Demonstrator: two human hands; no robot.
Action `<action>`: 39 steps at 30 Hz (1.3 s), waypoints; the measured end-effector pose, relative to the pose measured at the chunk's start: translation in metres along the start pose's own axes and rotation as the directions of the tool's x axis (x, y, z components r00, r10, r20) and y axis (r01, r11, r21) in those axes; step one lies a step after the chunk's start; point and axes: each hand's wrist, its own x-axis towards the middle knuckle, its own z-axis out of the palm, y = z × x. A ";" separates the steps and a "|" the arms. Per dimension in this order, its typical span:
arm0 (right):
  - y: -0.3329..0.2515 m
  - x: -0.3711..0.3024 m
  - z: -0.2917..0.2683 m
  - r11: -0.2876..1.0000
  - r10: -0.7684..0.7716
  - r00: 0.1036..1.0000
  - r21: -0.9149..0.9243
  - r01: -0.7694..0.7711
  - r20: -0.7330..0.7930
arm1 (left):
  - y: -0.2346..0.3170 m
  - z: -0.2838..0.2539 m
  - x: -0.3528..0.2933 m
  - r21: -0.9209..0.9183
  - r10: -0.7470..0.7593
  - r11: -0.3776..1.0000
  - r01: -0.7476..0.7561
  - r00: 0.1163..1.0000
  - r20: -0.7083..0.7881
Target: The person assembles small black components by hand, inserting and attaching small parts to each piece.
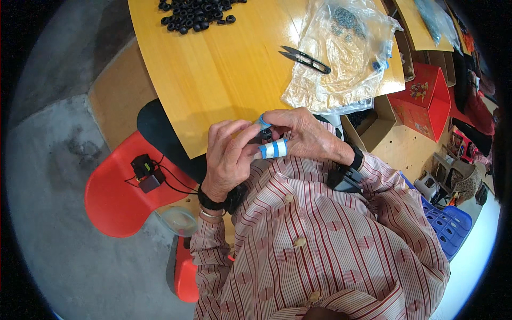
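Observation:
In front of my chest, near the table's edge, both hands meet around a small black ring-like part (267, 134). My left hand (228, 157) pinches it from the left, and my right hand (305, 134) closes on it from the right. Fingers cover most of the part, so its exact shape is hard to see. Blue tape wraps one fingertip of the right hand, and white-and-blue tape (274, 149) wraps another finger between the hands. Farther off on the table lies a heap of similar black rings (197, 13).
Black thread snips (305, 59) lie on the yellow table (224, 69), partly over a clear plastic bag (341, 69) with small dark pieces inside. Cardboard boxes (381, 125) and a red box (424, 101) stand at the right. A red chair (114, 192) is at the left.

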 end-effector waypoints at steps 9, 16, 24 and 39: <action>0.001 0.002 -0.003 0.998 -0.031 1.000 -0.062 0.031 -0.003 | 0.007 -0.004 0.000 -0.283 -0.253 0.900 0.330 0.927 0.277; -0.005 0.004 -0.001 1.000 0.003 1.000 -0.028 -0.003 0.009 | 0.014 -0.002 0.002 -0.263 -0.270 0.910 0.320 0.940 0.209; -0.002 0.003 0.003 0.997 -0.030 0.999 -0.075 0.031 0.021 | 0.015 0.003 -0.004 -0.317 -0.307 0.883 0.346 0.937 0.169; 0.003 0.004 0.004 0.989 -0.059 0.998 -0.135 0.058 -0.010 | 0.013 0.004 -0.010 -0.753 -0.576 0.379 0.538 0.774 0.263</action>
